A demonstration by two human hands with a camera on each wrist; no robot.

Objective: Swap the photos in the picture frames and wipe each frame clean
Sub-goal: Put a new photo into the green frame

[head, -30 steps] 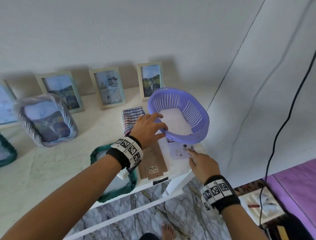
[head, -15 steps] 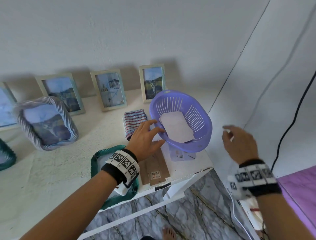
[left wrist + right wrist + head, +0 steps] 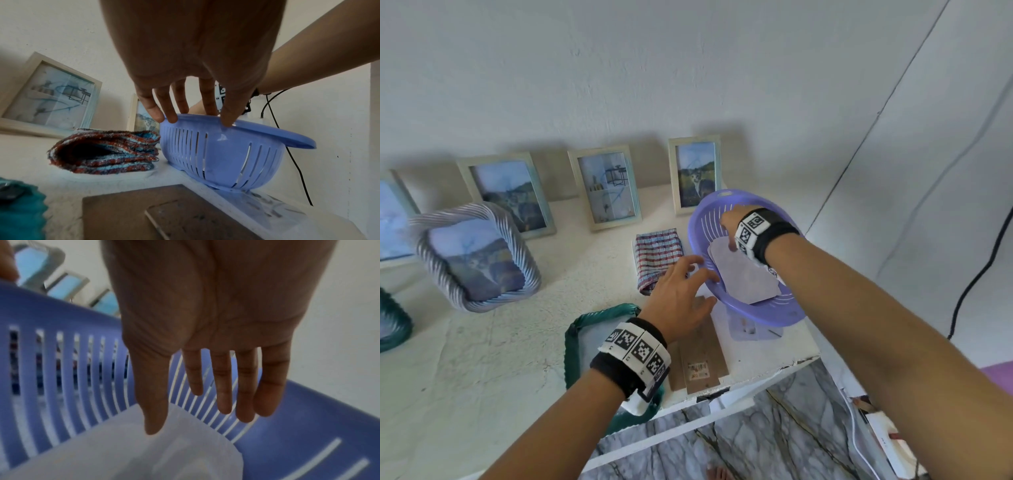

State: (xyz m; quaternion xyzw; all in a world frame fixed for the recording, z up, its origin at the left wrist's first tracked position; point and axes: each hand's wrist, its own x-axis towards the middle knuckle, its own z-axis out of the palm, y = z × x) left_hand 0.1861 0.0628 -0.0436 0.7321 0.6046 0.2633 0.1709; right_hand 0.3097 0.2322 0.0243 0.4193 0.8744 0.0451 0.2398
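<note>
A purple slotted basket (image 3: 763,308) stands at the table's right end with a white sheet (image 3: 746,277) lying inside. My left hand (image 3: 698,274) rests straight fingers (image 3: 171,113) on the basket's near rim (image 3: 205,118). My right hand (image 3: 727,233) reaches into the basket from the right. Its fingers (image 3: 224,386) hang straight just above the white sheet (image 3: 123,454) and hold nothing. A green rope frame (image 3: 582,329) lies flat under my left wrist. Beside it lies a brown backing board (image 3: 702,356). A folded checked cloth (image 3: 657,253) sits left of the basket.
Three pale frames (image 3: 510,192) (image 3: 606,186) (image 3: 697,173) lean on the wall. A grey rope frame (image 3: 472,253) stands to the left and a teal one (image 3: 393,325) at the left edge. A clear sheet (image 3: 750,330) lies under the basket, near the table's front edge (image 3: 774,373).
My right hand left the clear sheet at the table's front edge, swung up to the right, and now reaches into the basket. My left hand stayed at the basket's rim.
</note>
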